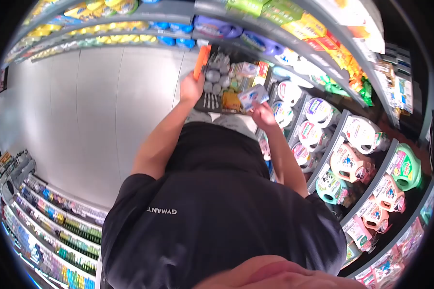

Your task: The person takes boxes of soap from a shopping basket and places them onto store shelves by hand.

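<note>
Head view, near to far. Shirt [217,202]: black, smooth fabric, pale lettering. Right hand [264,116]: fingers closed on the lower edge of a packet [253,98], flat, white and blue, slightly glossy. Left hand [191,89]: fingers wrapped about the lower end of an orange bar [202,60], slim, straight-edged; material cannot be told. Packet: directly within the right grip, tilted, above the near right part of a dark crate [236,56]. Crate contents: rounded grey items [212,77], small boxes. Beside, right: handled bottles [311,135], rounded plastic, on tiered shelving. Left: pale floor [101,111], broad smooth panels.
</note>
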### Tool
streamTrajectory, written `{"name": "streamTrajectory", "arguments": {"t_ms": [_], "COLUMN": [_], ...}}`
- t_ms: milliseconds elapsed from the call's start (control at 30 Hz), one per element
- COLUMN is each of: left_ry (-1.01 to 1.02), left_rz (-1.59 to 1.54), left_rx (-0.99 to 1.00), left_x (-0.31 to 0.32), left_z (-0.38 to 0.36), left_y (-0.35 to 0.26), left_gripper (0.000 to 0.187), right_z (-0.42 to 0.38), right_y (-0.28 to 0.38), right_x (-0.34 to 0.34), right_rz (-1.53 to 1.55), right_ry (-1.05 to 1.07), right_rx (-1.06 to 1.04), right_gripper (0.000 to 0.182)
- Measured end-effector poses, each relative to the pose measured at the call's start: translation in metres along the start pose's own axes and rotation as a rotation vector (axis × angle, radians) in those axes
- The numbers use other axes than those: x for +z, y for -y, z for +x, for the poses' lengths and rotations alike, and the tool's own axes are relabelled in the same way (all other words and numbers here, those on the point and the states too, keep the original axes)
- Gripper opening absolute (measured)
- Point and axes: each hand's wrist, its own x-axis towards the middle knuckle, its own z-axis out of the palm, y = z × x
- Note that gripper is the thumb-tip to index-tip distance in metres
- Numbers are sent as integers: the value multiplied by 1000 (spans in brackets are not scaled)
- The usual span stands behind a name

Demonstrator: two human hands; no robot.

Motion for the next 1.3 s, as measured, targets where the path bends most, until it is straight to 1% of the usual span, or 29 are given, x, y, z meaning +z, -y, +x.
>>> {"name": "streamTrajectory", "arguments": {"t_ms": [100,200,267,300,333,433,500,533,633,667,767,833,867,900,967,1067,1167,1200,1300], "left_ry": [-11,98,-21,-83,-168,-20,467,700,815,762,734,712,752,763,752,686,664,644,566], "left_rz": [12,37,64,77,233,341,-4,-176,-393,-489,-514,-591,-564,-572,-516,-397,-461,-487,-675], "left_rx": [23,24,145,206,264,682,538,441,295,422,308,369,374,370,440,455,497,509,580], "left_x": [2,-1,16,12,7,-57,-89,-97,-101,-88,-93,-94,-100,-101,-100,-103,-110,-108,-113], "left_z": [-1,3,11,9,3,-43,-80,-95,-117,-111,-117,-121,-122,-121,-115,-108,-114,-113,-131], "left_y": [0,3,32,26,21,-46,-89,-99,-108,-93,-95,-99,-104,-105,-105,-118,-139,-142,-163], "left_gripper": [41,44,50,55,67,67,64,63,53,53,51,46,48,46,44,42,43,44,39], "right_z": [-11,-21,-31,-32,-33,-43,-55,-60,-57,-58,-68,-65,-66,-68,-80,-113,-122,-131,-138], "right_y": [18,39,46,48,50,57,59,60,47,45,47,54,59,67,85,115,128,136,149], "right_x": [27,57,76,82,88,104,120,128,128,129,137,132,134,133,138,159,166,173,179], "right_rz": [32,-50,-70,-94,-114,-373,-419,-445,-596,-624,-683,-791,-681,-665,-905,-1262,-1175,-1199,-1178], "right_ry": [90,172,205,200,193,150,166,178,199,201,176,124,164,199,165,222,200,168,136], "right_rx": [-95,-95,-116,-142,-169,-237,-248,-248,-287,-307,-375,-468,-524,-514,-594,-936,-874,-896,-884], "right_gripper": [41,43,44,44,44,43,47,48,57,58,65,66,66,65,66,57,55,52,49]}}
